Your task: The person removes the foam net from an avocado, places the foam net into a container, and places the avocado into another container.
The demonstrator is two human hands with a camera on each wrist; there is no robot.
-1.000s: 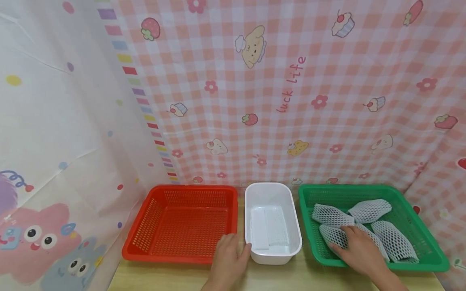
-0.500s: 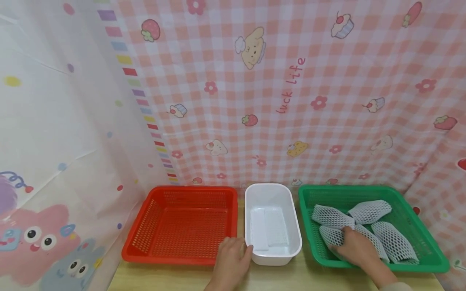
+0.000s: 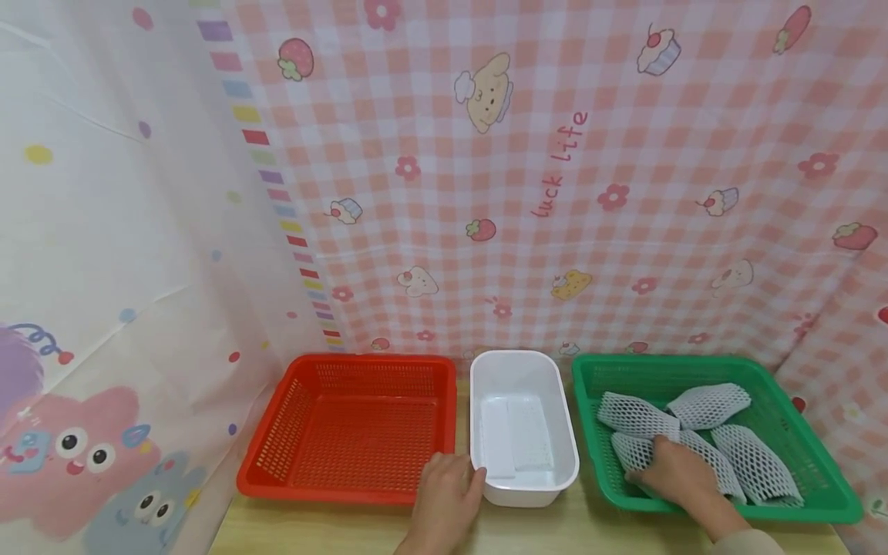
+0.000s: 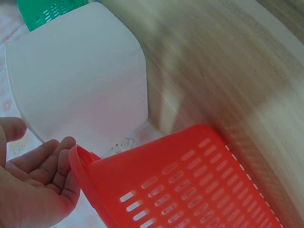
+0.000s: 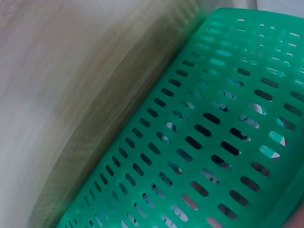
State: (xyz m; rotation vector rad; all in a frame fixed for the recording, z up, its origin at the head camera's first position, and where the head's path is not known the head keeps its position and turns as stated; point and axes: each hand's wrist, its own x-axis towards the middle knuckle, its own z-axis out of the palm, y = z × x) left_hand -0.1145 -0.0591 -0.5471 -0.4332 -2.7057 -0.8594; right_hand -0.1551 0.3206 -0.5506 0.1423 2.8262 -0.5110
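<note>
In the head view, several white foam fruit nets lie in the green basket; whether they hold anything inside is not visible. My right hand reaches over the basket's front rim and grips the front-left foam net, partly covering it. In the right wrist view the basket wall hides nearly all of that hand. My left hand lies between the red basket and the white bin. Its loosely bent fingers touch the red rim in the left wrist view, with the thumb near the bin's rim.
The three containers stand in a row on a pale wooden table. Inside the white bin is a flat whitish piece. Right behind the row hangs a pink checked curtain, and a white printed sheet closes off the left.
My right hand's fingers have curled in closer around the front-left foam net. My left hand stays at the red rim. The whole head view has shifted slightly.
</note>
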